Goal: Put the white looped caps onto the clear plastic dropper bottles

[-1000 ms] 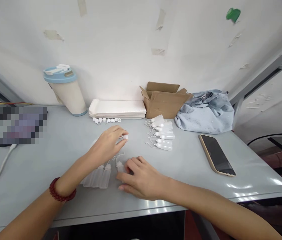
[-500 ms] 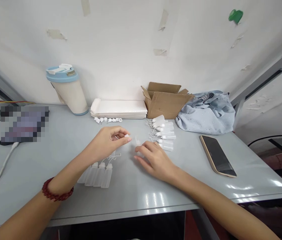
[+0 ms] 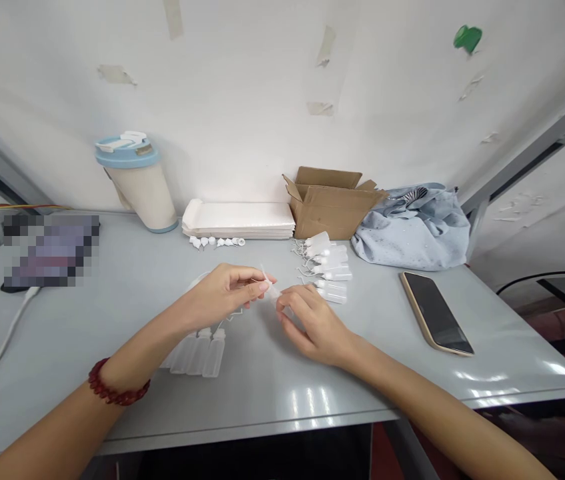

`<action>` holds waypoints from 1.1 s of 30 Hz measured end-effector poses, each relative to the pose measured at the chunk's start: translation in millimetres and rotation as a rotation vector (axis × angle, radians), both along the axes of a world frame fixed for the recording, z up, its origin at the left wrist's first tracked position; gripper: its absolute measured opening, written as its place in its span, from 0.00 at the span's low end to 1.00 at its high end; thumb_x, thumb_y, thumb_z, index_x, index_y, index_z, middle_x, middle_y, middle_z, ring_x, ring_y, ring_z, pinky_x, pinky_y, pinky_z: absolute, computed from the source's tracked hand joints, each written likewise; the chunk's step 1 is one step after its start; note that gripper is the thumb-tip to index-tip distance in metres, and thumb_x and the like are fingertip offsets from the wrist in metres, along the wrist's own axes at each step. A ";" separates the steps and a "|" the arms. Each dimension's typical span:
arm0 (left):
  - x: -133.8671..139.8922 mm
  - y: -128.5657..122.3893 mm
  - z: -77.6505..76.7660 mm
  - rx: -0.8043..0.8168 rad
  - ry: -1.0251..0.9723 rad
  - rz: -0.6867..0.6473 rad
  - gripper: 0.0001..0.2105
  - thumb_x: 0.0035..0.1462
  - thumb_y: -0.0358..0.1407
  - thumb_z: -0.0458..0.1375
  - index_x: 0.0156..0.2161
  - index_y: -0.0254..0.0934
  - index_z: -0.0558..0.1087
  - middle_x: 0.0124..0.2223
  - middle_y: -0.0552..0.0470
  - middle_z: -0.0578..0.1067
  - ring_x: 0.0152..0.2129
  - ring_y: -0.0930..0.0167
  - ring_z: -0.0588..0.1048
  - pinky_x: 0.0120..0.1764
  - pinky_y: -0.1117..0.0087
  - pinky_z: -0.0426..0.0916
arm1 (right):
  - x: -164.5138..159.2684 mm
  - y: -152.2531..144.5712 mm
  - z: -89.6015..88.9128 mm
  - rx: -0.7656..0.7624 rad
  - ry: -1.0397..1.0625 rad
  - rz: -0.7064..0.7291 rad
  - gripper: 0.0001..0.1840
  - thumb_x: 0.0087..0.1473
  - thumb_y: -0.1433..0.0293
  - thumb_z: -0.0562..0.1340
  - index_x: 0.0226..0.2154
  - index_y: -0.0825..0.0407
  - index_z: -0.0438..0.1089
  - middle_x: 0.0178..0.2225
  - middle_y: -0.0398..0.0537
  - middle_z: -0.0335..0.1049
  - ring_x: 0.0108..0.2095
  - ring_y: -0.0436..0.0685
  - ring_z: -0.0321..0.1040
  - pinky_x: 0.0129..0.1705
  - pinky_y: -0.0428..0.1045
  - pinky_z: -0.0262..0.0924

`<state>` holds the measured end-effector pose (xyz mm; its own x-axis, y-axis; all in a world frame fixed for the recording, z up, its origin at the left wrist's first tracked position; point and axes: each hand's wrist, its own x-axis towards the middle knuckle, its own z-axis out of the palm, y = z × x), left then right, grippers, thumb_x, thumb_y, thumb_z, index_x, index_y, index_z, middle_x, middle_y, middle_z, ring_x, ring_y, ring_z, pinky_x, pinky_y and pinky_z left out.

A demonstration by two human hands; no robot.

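Note:
Over the middle of the table, my right hand (image 3: 315, 323) is closed around a small translucent squeeze bottle (image 3: 273, 292), whose top points up and left. Most of that bottle is hidden by the fingers. My left hand (image 3: 232, 288) pinches at the bottle's top; it holds a small white cap, now mostly covered by its fingertips. A thin pale strip sticks up there. Below my left wrist lies a row of similar bottles (image 3: 213, 355) with thin strips at their necks, partly hidden by the arm. Several white-capped bottles (image 3: 332, 291) lie beyond my right hand.
Small white caps (image 3: 221, 242) line up before a stack of white padded envelopes (image 3: 242, 219). Behind stand an open cardboard box (image 3: 337, 210) and a tumbler (image 3: 142, 190). A bluish cloth (image 3: 412, 230) and phone (image 3: 436, 313) lie right; a cabled, blurred-out device (image 3: 55, 250) lies left.
My left hand has moved slightly right and down, bringing the small white cap to the bottle's top. My right hand, still around the bottle, has shifted slightly right.

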<state>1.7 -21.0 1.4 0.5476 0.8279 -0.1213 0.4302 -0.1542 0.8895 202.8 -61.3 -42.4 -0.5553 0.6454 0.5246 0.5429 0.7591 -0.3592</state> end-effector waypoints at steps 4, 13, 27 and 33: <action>1.4 -2.4 3.2 0.001 0.016 -0.019 0.16 0.56 0.47 0.53 0.40 0.38 0.75 0.30 0.53 0.72 0.22 0.74 0.65 0.25 0.73 0.62 | 0.1 0.3 0.3 -0.024 0.003 0.022 0.08 0.52 0.78 0.48 0.33 0.52 0.58 0.31 0.48 0.67 0.31 0.54 0.61 0.35 0.50 0.53; 1.9 -2.3 2.1 0.017 0.051 -0.066 0.16 0.57 0.45 0.51 0.27 0.36 0.72 0.20 0.58 0.60 0.17 0.76 0.56 0.21 0.75 0.53 | 1.9 -2.1 4.1 -0.189 0.086 0.025 0.08 0.54 0.77 0.48 0.35 0.52 0.59 0.32 0.48 0.65 0.32 0.55 0.60 0.35 0.51 0.56; 5.9 -3.4 -4.9 0.155 0.025 0.065 0.16 0.58 0.45 0.52 0.46 0.39 0.72 0.37 0.52 0.78 0.31 0.69 0.74 0.32 0.71 0.68 | -2.3 8.2 6.6 -1.078 0.864 0.133 0.08 0.57 0.65 0.57 0.31 0.50 0.58 0.31 0.44 0.68 0.28 0.50 0.60 0.32 0.48 0.56; 36.8 -34.9 -1.7 0.962 0.187 0.109 0.12 0.62 0.34 0.48 0.34 0.36 0.73 0.33 0.47 0.77 0.32 0.66 0.75 0.36 0.65 0.70 | 1.2 15.7 10.0 -1.223 1.173 0.072 0.08 0.53 0.69 0.61 0.31 0.50 0.58 0.28 0.41 0.68 0.28 0.49 0.64 0.30 0.45 0.56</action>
<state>38.5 -56.0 -0.3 0.5031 0.6635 0.5538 0.6057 -0.7278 0.3217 203.9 -45.6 -32.4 -0.3027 0.9473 -0.1051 -0.4423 -0.2373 -0.8649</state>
